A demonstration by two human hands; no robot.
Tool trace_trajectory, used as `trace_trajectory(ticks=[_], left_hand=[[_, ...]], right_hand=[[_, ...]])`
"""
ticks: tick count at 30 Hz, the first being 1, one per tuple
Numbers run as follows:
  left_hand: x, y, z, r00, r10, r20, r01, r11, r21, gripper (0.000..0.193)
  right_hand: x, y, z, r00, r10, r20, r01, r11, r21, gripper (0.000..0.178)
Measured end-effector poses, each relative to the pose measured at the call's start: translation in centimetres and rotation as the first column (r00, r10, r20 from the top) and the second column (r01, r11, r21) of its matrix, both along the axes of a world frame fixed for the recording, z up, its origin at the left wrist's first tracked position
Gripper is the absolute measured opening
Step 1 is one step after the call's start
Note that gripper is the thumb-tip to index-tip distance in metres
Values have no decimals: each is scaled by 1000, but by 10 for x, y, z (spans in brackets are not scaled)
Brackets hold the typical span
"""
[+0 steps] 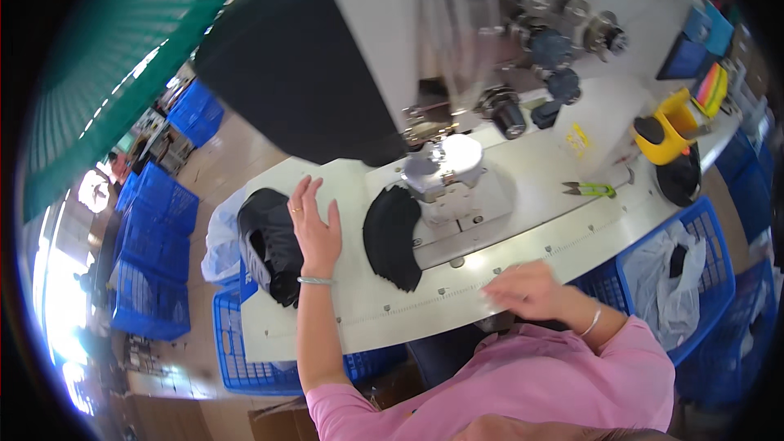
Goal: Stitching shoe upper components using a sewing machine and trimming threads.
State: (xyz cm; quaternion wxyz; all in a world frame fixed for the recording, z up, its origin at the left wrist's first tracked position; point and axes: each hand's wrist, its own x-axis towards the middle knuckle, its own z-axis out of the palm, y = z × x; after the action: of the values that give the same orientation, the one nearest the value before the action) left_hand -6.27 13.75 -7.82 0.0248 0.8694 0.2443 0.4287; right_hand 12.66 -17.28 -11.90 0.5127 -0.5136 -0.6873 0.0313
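My left hand (316, 229) is raised over the white sewing table (351, 318), its fingers spread and nothing between them. Right beside it lies a dark grey and black shoe (276, 237). Between that hand and the sewing machine (449, 175) rests a curved stack of black fabric pieces (392, 237), close to the machine's needle area. My right hand (527, 290) hovers near the table's front edge, to the right of the stack. Motion smears its fingers, so what they do is unclear; no object shows in them.
Green-handled thread snips (590, 189) lie on the table's right. Beyond them are a yellow holder (665, 126) and a black round item (679, 180). A blue basket (719, 257) with plastic bags stands lower right, another blue basket (233, 351) lower left. Blue crates (151, 298) line the floor.
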Motion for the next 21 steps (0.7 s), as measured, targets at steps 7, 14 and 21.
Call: trace_trajectory(ticks=[7,14,21], left_hand=[[53,-40,-74,950,-168,-265,78,945,-318,65],[54,-46,-65,929,-181,-324,58,933,-355,56],[57,-51,-67,952,-145,-270,50,943,-330,54]], right_hand=[[116,-114,14,455,-857,-241,809,511,-291,16],[256,-204,21,-113,-993,32,989,-110,97,27],[379,-249,23,-43,-788,614,893,-306,-330,34]])
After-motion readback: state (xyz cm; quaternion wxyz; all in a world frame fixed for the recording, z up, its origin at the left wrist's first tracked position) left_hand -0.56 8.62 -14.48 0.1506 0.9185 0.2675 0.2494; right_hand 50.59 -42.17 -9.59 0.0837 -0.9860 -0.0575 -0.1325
